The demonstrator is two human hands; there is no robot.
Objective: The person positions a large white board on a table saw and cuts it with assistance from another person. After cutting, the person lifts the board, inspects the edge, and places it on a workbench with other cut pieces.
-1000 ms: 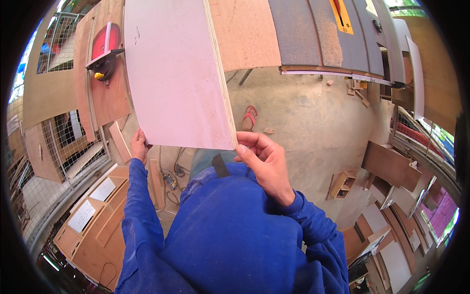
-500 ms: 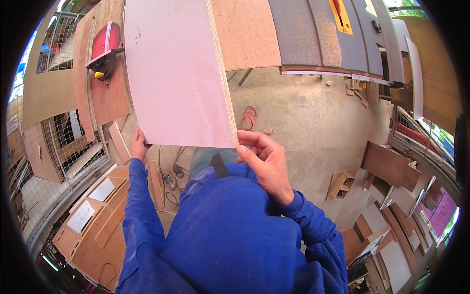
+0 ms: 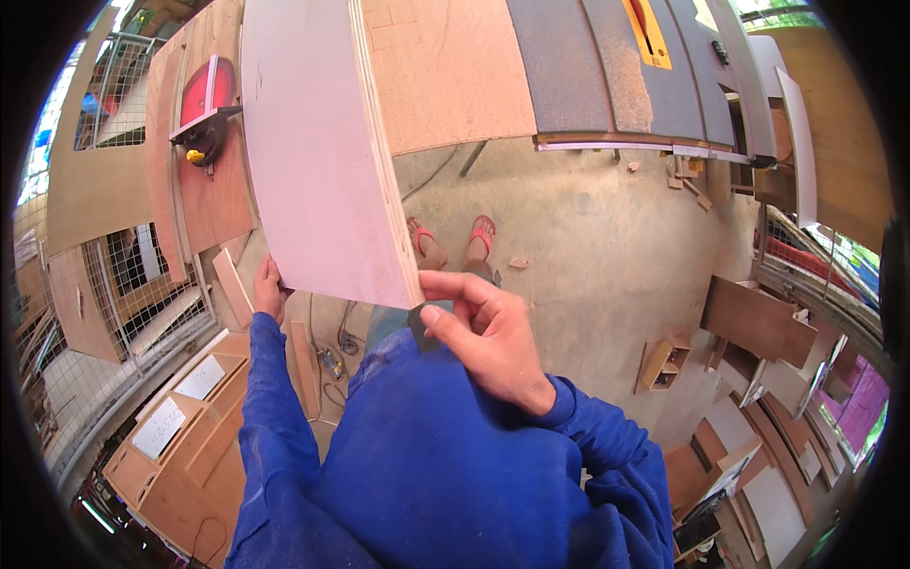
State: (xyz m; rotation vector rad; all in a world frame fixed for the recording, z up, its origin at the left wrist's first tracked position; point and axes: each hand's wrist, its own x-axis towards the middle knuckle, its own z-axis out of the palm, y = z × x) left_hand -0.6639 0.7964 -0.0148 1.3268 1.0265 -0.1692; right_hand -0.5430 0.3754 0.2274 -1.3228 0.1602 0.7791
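Observation:
A long pale pinkish-white plywood panel [image 3: 318, 161] stretches away from my body, its layered edge [image 3: 384, 161] facing right. My left hand [image 3: 270, 289] grips the near left corner, most of its fingers hidden by the board. At the near right corner, my right hand [image 3: 488, 332] has its fingers and thumb around the edge, the fingertips partly out of sight. The panel leans, its right edge showing along the whole visible length. Its far end runs out of the top of the view.
Beyond the panel lies a brown plywood sheet [image 3: 455, 85], beside a grey table saw top [image 3: 569, 76] with a yellow insert. A red circular saw blade [image 3: 209, 90] stands at the left. Cables and a power tool [image 3: 330, 362] lie on the floor, and a small wooden box [image 3: 664, 363] stands right.
The panel's right edge has swung left and its near right corner has come closer to me, with my right hand following. Both sandalled feet now show. My left hand has shifted only slightly.

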